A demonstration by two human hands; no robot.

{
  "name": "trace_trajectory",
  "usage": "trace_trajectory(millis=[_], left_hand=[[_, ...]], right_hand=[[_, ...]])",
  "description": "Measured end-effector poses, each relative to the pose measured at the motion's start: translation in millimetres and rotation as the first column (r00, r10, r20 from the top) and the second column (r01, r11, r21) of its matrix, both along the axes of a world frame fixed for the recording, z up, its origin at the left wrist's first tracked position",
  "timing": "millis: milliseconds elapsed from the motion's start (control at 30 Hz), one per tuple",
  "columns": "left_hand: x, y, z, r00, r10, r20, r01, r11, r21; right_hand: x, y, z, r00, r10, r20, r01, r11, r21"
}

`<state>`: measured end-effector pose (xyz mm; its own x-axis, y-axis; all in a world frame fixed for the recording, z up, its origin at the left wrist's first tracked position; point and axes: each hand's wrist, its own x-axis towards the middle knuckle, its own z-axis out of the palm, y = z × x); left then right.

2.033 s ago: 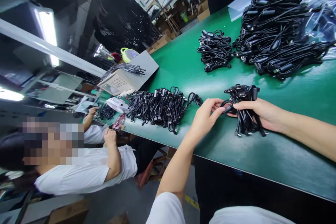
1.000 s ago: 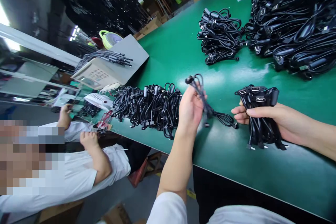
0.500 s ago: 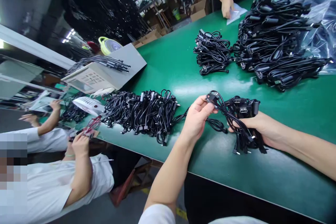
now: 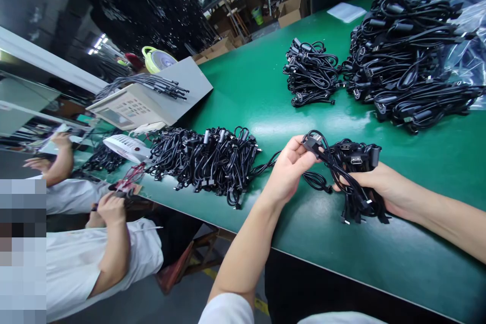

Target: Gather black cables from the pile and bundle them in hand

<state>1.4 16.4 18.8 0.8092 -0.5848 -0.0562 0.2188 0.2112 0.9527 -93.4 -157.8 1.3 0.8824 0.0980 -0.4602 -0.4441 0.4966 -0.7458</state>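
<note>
Between the thumb and fingers of my left hand (image 4: 289, 168) is the connector end of a black USB cable (image 4: 313, 144). My right hand (image 4: 383, 190) is wrapped round a bunch of coiled black cables (image 4: 355, 162), with several USB plugs facing up and small connector tips hanging below. The cable in my left hand runs down across the front of that bunch. Another coiled cable (image 4: 317, 181) lies on the green table just beyond my left hand. Its lead stretches left toward a long pile of black cables (image 4: 205, 162).
A small cable pile (image 4: 312, 72) and a larger one (image 4: 406, 61) lie at the back right, beside clear plastic bags (image 4: 469, 30). White bags (image 4: 346, 12) lie near a person across the table. A grey machine (image 4: 152, 93) and a white fan (image 4: 127, 149) stand left, near seated co-workers.
My hands keep their holds, with the cable end shifted slightly right. The person across has lifted a hand off the white bags. A co-worker's raised hand at the left has moved.
</note>
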Motion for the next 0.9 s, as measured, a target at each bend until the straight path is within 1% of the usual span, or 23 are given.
trace_trajectory(millis=[133, 333, 400, 500, 600, 667, 733, 767, 800, 867, 900], left_hand=[[0.4, -1.6, -2.8, 1.0, 0.0, 0.026, -0.001, 0.999, 0.035], [-0.6, -3.7, -2.4, 0.997, -0.067, 0.036, 0.068, 0.997, -0.03], [-2.1, -2.3, -0.7, 0.994, -0.102, 0.023, 0.103, 0.994, -0.041], [-3.1, 2.3, 0.9, 0.982, -0.191, 0.005, 0.191, 0.98, -0.046], [-1.3, 7.0, -0.1, 0.967, -0.252, 0.038, 0.253, 0.967, -0.018], [0.4, 7.9, -2.4, 0.957, -0.282, 0.068, 0.281, 0.959, 0.017], [1.5, 5.8, -5.8, 0.948, -0.3, 0.106, 0.295, 0.954, 0.059], [1.7, 3.9, -7.8, 0.948, -0.289, 0.132, 0.278, 0.956, 0.091], [1.7, 1.8, -9.9, 0.955, -0.25, 0.161, 0.23, 0.965, 0.128], [0.8, -2.1, -13.4, 0.97, -0.125, 0.208, 0.086, 0.979, 0.187], [-0.2, -3.4, -14.4, 0.974, -0.08, 0.211, 0.038, 0.98, 0.196]], right_hand=[[-2.0, 4.1, 2.0, 0.999, -0.01, 0.044, 0.012, 0.999, -0.044], [-3.6, 4.9, -0.2, 0.998, -0.015, 0.06, 0.019, 0.998, -0.062], [-4.3, 3.1, -1.9, 0.999, -0.022, 0.033, 0.023, 0.999, -0.037], [-5.8, 1.0, -2.3, 0.999, -0.04, -0.008, 0.041, 0.998, 0.046], [-6.8, 1.5, -1.0, 1.0, -0.016, -0.004, 0.017, 0.995, 0.103], [-7.2, 3.4, -0.4, 1.0, -0.002, 0.025, 0.0, 0.995, 0.101], [-7.5, 5.7, 0.0, 0.998, -0.03, 0.05, 0.027, 0.998, 0.064], [-7.6, 6.7, 0.4, 0.997, -0.057, 0.057, 0.055, 0.998, 0.041], [-7.6, 7.3, 1.0, 0.994, -0.091, 0.061, 0.091, 0.996, 0.018], [-7.0, 7.3, 2.9, 0.982, -0.167, 0.083, 0.169, 0.986, -0.016], [-6.2, 6.5, 4.2, 0.974, -0.205, 0.099, 0.208, 0.978, -0.02]])
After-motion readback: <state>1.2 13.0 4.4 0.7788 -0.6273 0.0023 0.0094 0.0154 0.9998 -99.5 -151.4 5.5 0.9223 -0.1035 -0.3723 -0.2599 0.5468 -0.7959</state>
